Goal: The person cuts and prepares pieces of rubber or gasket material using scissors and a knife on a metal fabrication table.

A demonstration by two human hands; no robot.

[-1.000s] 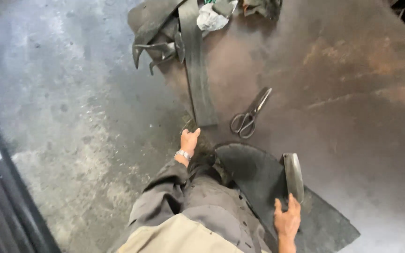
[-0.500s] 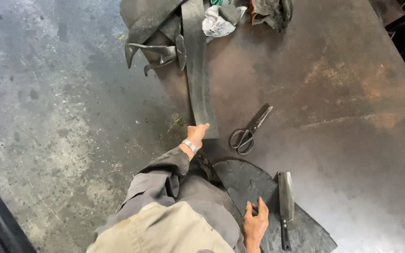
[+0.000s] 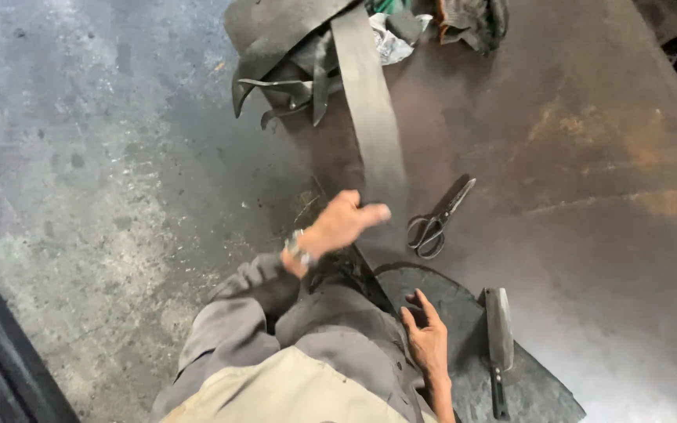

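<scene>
**Loose blades lying close to both hands**

The left hand (image 3: 342, 225) is reaching forward with its fingers curled around the near end of a long dark strip (image 3: 371, 117), thumb and forefinger closing on its edge. How firm that hold is cannot be told from this view. The strip is running away across the rusty metal worktop (image 3: 573, 157) toward a heap of dark scraps (image 3: 291, 70) at the far edge.

The right hand (image 3: 426, 337) is lying open, fingers spread, flat on a rounded dark sheet (image 3: 464, 345) near the person's lap; it is gripping nothing.

The hazards here are sitting right beside the work. Black scissors (image 3: 439, 219) are lying just beside the strip's near end, handles toward the person. If the strip is dragged sideways, it could sweep them along or off the worktop edge. A cleaver-like knife (image 3: 498, 345) is resting on the sheet, near the right hand, handle pointing toward the person. A shift of the sheet, or a careless move of that hand, could bring fingers against its edge.

The far end of the strip seems tangled among the scraps, so a hard pull might snag, slip from the fingers, or drag the heap forward.
</scene>
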